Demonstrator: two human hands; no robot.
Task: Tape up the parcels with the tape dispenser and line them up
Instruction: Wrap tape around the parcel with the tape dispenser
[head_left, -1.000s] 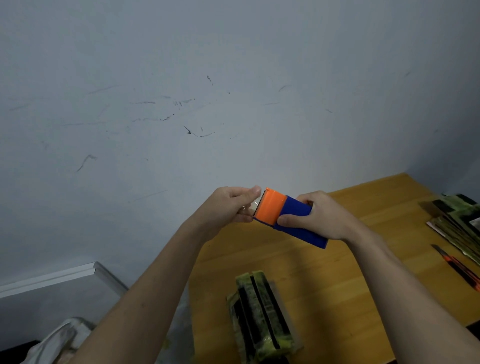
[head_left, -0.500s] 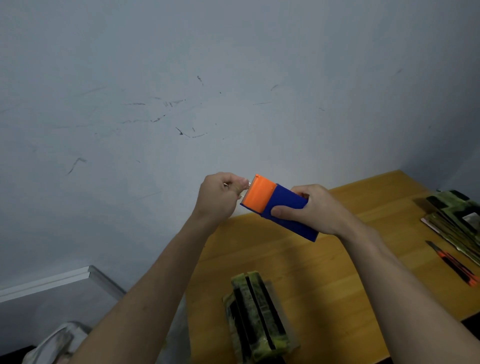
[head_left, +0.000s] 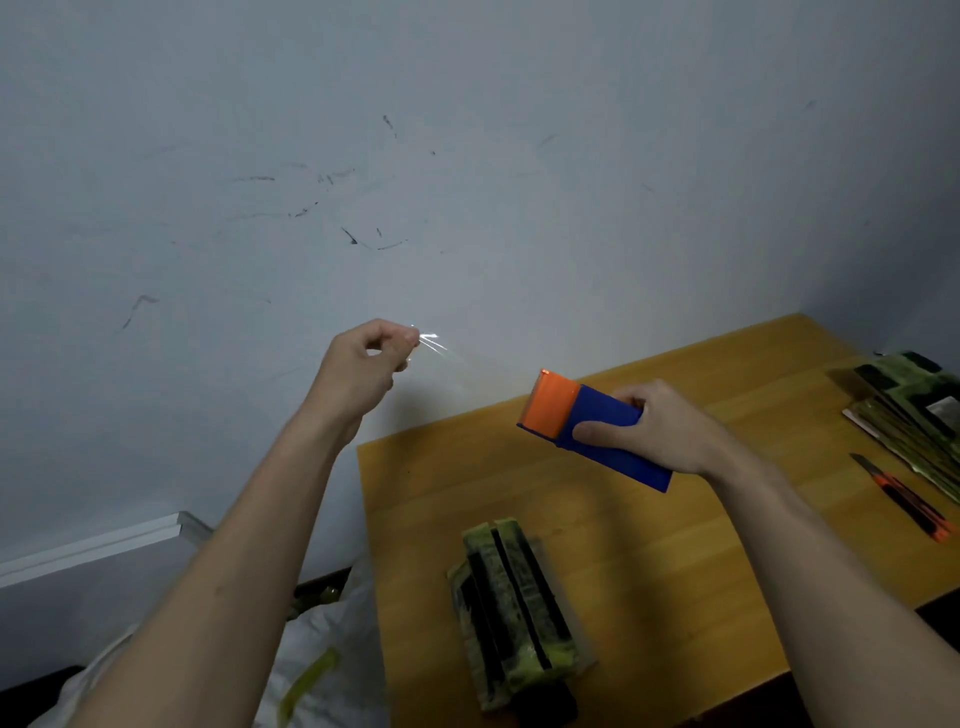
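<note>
My right hand (head_left: 662, 431) grips the blue tape dispenser (head_left: 592, 428) with its orange head, held above the wooden table (head_left: 649, 545). My left hand (head_left: 363, 364) pinches the end of a clear tape strip (head_left: 467, 371) that stretches from the dispenser's head out past the table's left edge. Below the hands, a green-and-black parcel (head_left: 511, 610) lies on the table near its front edge. More green-and-black parcels (head_left: 914, 415) are stacked at the table's right side.
An orange-and-black utility knife (head_left: 906, 499) lies on the table's right part, beside the stack. A scuffed grey wall (head_left: 467, 182) stands behind the table. White plastic bags (head_left: 322, 660) sit on the floor left of the table.
My hands have drawn apart: the left went left and up with the tape end, the right went right and down with the dispenser, pulling out a length of clear tape.
</note>
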